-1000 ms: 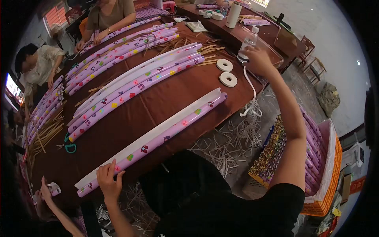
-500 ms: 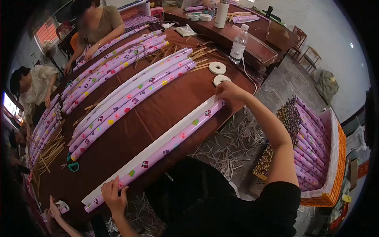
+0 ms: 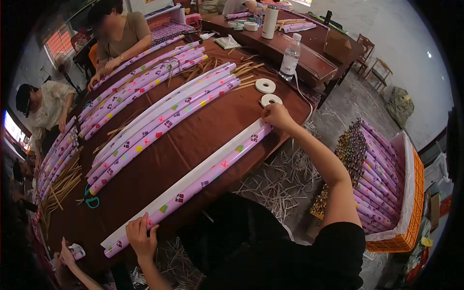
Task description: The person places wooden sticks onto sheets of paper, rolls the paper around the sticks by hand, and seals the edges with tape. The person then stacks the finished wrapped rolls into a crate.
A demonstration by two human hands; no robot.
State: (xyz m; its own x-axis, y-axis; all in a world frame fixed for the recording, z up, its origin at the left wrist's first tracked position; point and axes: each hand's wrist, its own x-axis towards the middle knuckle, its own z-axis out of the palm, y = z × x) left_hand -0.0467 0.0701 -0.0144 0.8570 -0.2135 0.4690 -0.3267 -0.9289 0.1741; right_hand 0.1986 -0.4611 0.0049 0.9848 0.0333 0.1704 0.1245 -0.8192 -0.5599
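Note:
A long roll of purple patterned paper [image 3: 204, 182], its white edge strip showing, lies across the brown-covered table [image 3: 159, 179]. At the roll's near-left end rests my left hand [image 3: 141, 237], with fingers bent over the paper and the thumb apart. My right hand [image 3: 276, 117] is at the far-right end, its fingertips pinched together at the white edge; what is between them is too small to make out. Just beyond it lie two rolls of white tape [image 3: 265, 86].
More purple rolls [image 3: 159, 121] lie behind, with brown strips and teal scissors [image 3: 92, 201]. A water bottle [image 3: 290, 58] stands at the back right. An orange crate [image 3: 408, 212] of rolls is at right. Two people sit at left; another person's hand [image 3: 66, 253] is lower left.
My right hand has come from beside the bottle down to the roll's right end, its fingers closing there. My left hand has stayed at the left end. The view has shifted slightly.

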